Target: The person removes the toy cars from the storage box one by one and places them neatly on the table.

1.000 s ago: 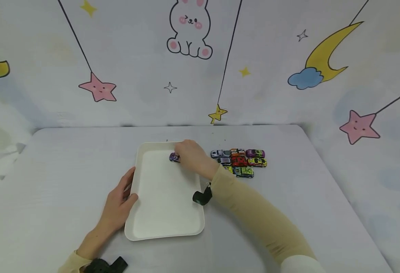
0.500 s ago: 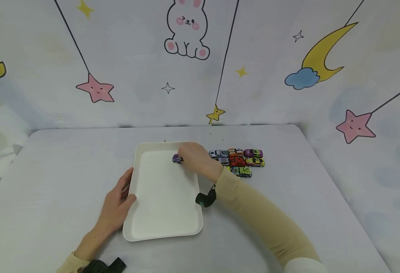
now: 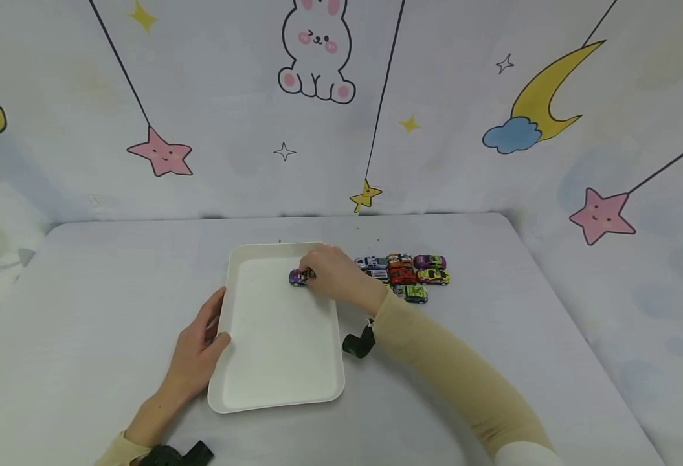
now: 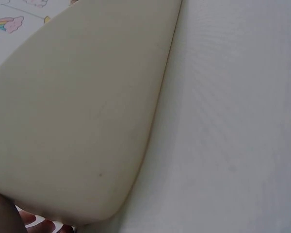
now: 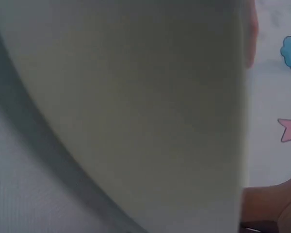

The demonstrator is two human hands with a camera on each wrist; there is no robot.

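A white rectangular tray (image 3: pixel 279 336) lies lengthwise on the table. My left hand (image 3: pixel 192 356) holds its left side, thumb at the rim and fingers along the outer wall. In the left wrist view, fingertips (image 4: pixel 41 225) show at the tray's edge, low on the left. Over the tray's far right part, my right hand (image 3: pixel 338 275) pinches a small purple toy car (image 3: pixel 298 277); the fingers hide the car's right end. The right wrist view is mostly filled by the tray's outer wall (image 5: pixel 136 121), with part of the right hand (image 5: pixel 269 204) at the right edge.
Right of the tray, several toy cars stand in tight rows, among them a red one (image 3: pixel 403 276), a yellow one (image 3: pixel 433 276) and a green one (image 3: pixel 411 294). My right forearm partly covers the nearest row. A cartoon-printed backdrop (image 3: pixel 230 97) rises behind the table (image 3: pixel 463 349).
My right hand has shifted slightly nearer and to the right within the tray, carrying the purple toy car. The left hand stays on the tray's left side.
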